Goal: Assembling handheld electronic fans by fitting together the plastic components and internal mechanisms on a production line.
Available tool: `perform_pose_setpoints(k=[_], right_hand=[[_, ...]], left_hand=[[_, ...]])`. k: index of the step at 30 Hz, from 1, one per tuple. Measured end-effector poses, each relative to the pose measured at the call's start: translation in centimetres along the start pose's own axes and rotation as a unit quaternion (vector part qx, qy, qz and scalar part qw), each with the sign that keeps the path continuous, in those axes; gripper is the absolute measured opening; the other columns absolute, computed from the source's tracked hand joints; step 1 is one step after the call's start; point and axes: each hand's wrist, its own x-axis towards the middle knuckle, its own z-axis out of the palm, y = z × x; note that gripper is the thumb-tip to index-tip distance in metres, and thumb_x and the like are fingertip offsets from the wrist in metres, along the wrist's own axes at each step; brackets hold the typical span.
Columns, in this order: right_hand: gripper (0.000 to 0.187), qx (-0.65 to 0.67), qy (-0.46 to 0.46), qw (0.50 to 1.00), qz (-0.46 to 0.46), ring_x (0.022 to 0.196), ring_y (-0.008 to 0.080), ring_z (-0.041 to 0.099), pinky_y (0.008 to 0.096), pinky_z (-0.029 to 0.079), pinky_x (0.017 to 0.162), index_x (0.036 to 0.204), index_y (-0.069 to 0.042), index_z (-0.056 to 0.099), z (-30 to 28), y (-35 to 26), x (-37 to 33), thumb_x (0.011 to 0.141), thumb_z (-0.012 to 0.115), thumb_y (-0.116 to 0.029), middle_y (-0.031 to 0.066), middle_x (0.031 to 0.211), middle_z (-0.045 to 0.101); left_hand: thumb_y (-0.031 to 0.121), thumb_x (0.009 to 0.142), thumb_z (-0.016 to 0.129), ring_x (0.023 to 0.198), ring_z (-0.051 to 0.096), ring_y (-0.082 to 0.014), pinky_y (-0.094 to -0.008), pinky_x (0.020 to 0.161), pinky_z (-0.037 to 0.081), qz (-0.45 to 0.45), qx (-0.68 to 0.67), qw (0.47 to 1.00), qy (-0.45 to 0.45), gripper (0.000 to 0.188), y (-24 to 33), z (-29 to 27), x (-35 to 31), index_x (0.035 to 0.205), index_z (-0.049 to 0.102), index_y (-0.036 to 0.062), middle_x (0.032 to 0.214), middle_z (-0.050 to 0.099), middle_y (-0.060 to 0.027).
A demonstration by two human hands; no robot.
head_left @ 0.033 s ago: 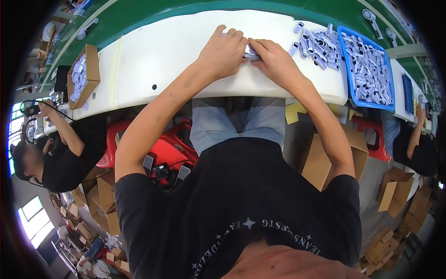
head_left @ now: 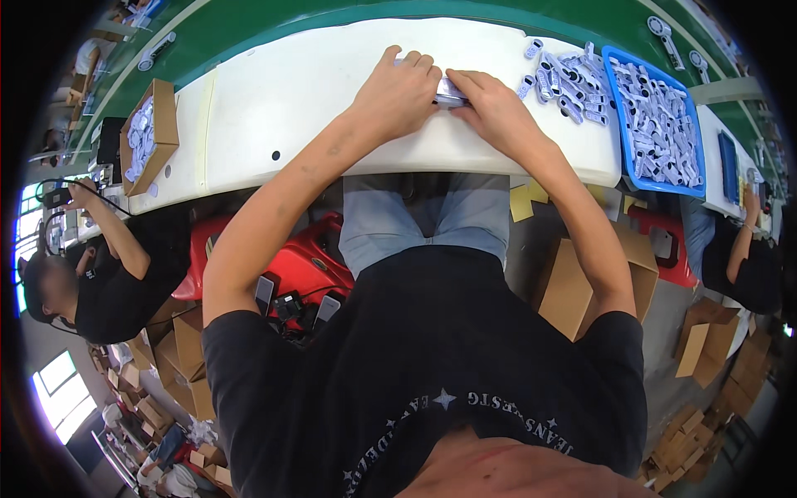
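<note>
Holding 1 pale piece between 2 hands.

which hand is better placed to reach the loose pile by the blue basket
Probably the right hand: it lies nearer the pile, while the left hand is farther off. Both hands are on a small part, though.

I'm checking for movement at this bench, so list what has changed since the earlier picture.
Very little: the right hand seems to have eased slightly right. Nothing was visibly taken up or let go; both hands are still on the pale part. The left hand, loose parts and blue basket look unchanged.
</note>
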Motion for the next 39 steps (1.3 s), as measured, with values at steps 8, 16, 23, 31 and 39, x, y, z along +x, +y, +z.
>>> perform_pose_setpoints(k=[8, 16, 23, 31, 39], right_hand=[[0.039, 0.021, 0.008, 0.999, 0.023, 0.095, 0.0351, 0.058, 0.0416, 0.048, 0.082, 0.109, 0.001, 0.059, -2.2, 2.4, 2.4, 0.073, 0.071, -0.008, 0.0176, 0.100, 0.061], [0.037, -0.331, 0.118, 0.905, 0.239, 0.093, 0.0383, 0.061, 0.0445, 0.049, 0.080, 0.102, -0.002, 0.062, -14.5, 35.2, 6.8, 0.072, 0.075, -0.021, 0.0219, 0.098, 0.064], [0.042, -0.343, 0.004, 0.831, 0.438, 0.093, 0.0379, 0.063, 0.0439, 0.052, 0.080, 0.101, -0.001, 0.062, -17.6, 43.5, 3.5, 0.073, 0.077, -0.029, 0.0238, 0.103, 0.064], [0.034, -0.235, -0.048, 0.940, 0.243, 0.081, 0.0323, 0.066, 0.0390, 0.052, 0.069, 0.093, 0.000, 0.066, -15.1, 30.1, 6.6, 0.083, 0.068, -0.032, 0.0181, 0.084, 0.068], [0.040, -0.097, -0.173, 0.949, 0.246, 0.073, 0.0307, 0.066, 0.0375, 0.052, 0.068, 0.084, 0.000, 0.068, -7.7, 15.3, 6.8, 0.069, 0.076, -0.036, 0.0151, 0.080, 0.069]], left_hand=[[0.024, 0.074, 0.072, 0.103, 0.058, -0.0287, -0.0415, 0.098, 0.038, 0.022, -0.097, 0.990, -0.101, 0.042, -2.3, -0.7, 3.2, 0.107, 0.061, -0.0007, 0.105, 0.062, -0.0144], [0.015, 0.084, 0.065, 0.124, 0.040, -0.0354, -0.0420, 0.106, 0.030, -0.218, -0.271, 0.916, 0.201, 0.058, -5.4, 8.0, 6.8, 0.133, 0.040, -0.0012, 0.132, 0.044, -0.0206], [0.019, 0.083, 0.065, 0.123, 0.041, -0.0351, -0.0411, 0.106, 0.031, -0.268, -0.273, 0.919, 0.097, 0.057, -5.5, 8.0, 6.7, 0.131, 0.042, -0.0017, 0.130, 0.046, -0.0209], [0.019, 0.083, 0.065, 0.118, 0.044, -0.0341, -0.0403, 0.103, 0.034, -0.279, -0.313, 0.900, 0.120, 0.051, -6.1, 8.6, 6.7, 0.125, 0.046, -0.0019, 0.124, 0.049, -0.0198], [0.016, 0.081, 0.066, 0.108, 0.050, -0.0312, -0.0403, 0.094, 0.038, -0.249, -0.244, 0.912, 0.215, 0.037, -7.2, 9.2, 6.0, 0.112, 0.054, 0.0016, 0.111, 0.056, -0.0151]])
